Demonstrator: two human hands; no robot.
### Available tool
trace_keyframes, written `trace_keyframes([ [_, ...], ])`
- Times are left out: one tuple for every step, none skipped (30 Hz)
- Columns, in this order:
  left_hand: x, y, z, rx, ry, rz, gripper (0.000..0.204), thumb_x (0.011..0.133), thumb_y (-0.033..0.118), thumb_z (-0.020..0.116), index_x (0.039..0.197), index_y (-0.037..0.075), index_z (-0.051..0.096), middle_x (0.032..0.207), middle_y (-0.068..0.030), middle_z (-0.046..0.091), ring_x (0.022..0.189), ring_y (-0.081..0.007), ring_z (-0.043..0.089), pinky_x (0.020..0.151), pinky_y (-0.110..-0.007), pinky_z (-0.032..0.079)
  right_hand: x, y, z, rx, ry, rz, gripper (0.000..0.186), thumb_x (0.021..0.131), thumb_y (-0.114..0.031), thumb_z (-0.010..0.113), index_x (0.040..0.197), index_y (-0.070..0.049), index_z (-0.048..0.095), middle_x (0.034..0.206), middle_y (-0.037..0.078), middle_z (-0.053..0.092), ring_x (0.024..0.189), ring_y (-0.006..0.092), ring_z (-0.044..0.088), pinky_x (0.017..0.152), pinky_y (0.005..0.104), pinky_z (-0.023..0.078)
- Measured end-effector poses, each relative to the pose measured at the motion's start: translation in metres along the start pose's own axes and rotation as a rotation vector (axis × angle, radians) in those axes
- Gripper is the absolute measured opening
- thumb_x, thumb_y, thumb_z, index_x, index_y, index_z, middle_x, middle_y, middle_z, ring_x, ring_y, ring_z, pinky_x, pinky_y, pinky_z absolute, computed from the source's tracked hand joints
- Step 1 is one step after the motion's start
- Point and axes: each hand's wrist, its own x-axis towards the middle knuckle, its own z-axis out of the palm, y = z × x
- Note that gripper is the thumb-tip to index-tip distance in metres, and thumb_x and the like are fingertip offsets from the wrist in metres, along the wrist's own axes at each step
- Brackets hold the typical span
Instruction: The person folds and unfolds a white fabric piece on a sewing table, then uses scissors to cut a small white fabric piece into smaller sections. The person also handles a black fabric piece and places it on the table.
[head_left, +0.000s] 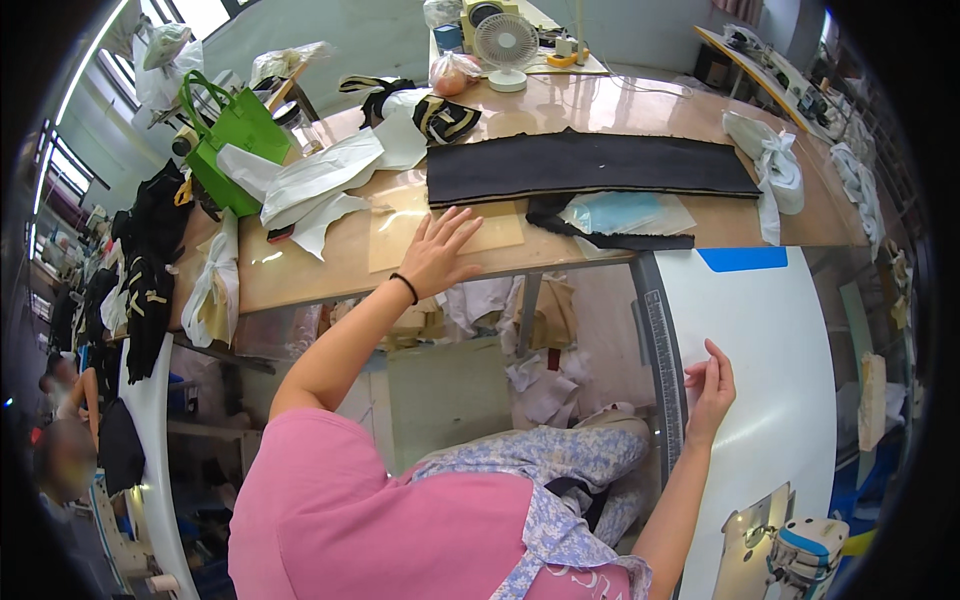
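My left hand (435, 257) lies with fingers spread over a tan translucent sheet (498, 232) near the wooden table's front edge. Its fingertips come close to the lower left corner of a long stack of black fabric strips (590, 165). I cannot tell whether they touch it. In front of the stack, a narrow black fabric piece (640, 241) lies beside a light-blue item (620, 213) in clear plastic. My right hand (712, 388) is over the left side of a white sewing machine table (760, 370), its fingers loosely bent and apart, with nothing seen in it.
White fabric or paper pieces (325, 180) and a green bag (235, 145) stand at the left. A small white fan (507, 45) is at the back. Tied white bundles (780, 170) sit at the table's right end. A sewing machine head (808, 550) is at lower right.
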Motion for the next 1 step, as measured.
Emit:
trace_keyframes([
  [-0.0090,-0.0012,-0.0013,0.027,-0.034,-0.034,0.070,0.080,0.052,0.053,0.138,0.021,0.028,0.141,-0.0064,0.029,0.132,-0.0263,0.024,0.108,-0.047,0.013,0.0002,-0.0001,0.0001,0.007,-0.011,0.002,0.027,0.093,-0.013,0.041,0.113,-0.001,0.055,0.066,0.000,0.056,0.057,0.0039,0.046,0.056,0.0174,0.040],
])
